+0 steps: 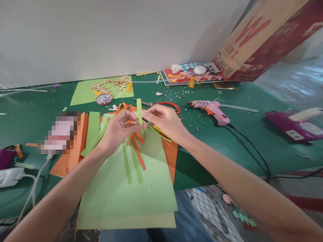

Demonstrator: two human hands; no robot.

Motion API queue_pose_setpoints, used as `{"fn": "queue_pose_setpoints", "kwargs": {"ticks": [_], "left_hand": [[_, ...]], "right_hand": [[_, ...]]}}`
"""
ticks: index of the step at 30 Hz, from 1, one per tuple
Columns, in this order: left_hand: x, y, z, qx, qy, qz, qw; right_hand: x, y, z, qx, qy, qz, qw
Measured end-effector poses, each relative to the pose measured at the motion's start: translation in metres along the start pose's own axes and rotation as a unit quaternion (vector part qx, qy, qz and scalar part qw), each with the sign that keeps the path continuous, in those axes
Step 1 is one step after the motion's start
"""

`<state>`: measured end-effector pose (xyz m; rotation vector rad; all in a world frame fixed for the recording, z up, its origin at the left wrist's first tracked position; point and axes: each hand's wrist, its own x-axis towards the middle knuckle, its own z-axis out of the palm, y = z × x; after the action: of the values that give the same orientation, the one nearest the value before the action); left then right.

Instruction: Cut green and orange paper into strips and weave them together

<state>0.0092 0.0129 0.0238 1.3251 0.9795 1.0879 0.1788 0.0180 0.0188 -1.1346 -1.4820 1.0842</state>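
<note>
My left hand pinches a light green paper strip that stands upright between my fingertips. Close beside it, my right hand has thumb and forefinger closed at the same spot, where a narrow green strip curves away beneath the palm. A small dark bit shows at the right fingertips, too hidden to name. Below both hands, pale green paper sheets overhang the table's front edge. Orange paper strips and other green strips lie on them. Red-handled scissors rest just behind my right hand.
A pink glue gun lies right on the green table, its black cord trailing off. Left are a blurred-out phone on a cable and orange sheets. Behind are a small round dish, a paper bag and a purple power strip.
</note>
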Motion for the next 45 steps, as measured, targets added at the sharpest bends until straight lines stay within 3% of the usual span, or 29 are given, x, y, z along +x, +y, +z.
{"fn": "queue_pose_setpoints", "kwargs": {"ticks": [3, 10, 16, 25, 35, 45], "left_hand": [[-0.0003, 0.0012, 0.0003, 0.005, -0.010, 0.001, 1.000], [-0.0015, 0.0001, -0.0008, 0.013, -0.017, -0.026, 0.999], [-0.0029, 0.0009, -0.0013, -0.020, -0.052, -0.073, 0.996], [-0.0029, -0.0011, -0.0033, -0.061, -0.104, -0.086, 0.989], [-0.0036, -0.0004, -0.0008, -0.013, -0.066, -0.083, 0.994], [-0.0033, -0.0004, 0.0003, 0.029, -0.026, -0.026, 0.999]], "right_hand": [[0.0003, -0.0029, 0.0016, -0.020, -0.056, 0.026, 0.998], [0.0006, -0.0051, 0.0021, 0.054, -0.086, 0.035, 0.994], [0.0028, -0.0050, 0.0004, 0.142, -0.065, 0.105, 0.982], [0.0042, -0.0028, -0.0010, 0.190, -0.073, 0.113, 0.973], [0.0032, -0.0003, 0.0006, 0.152, -0.030, 0.082, 0.985], [0.0011, -0.0022, 0.0006, 0.048, -0.080, 0.079, 0.992]]}}
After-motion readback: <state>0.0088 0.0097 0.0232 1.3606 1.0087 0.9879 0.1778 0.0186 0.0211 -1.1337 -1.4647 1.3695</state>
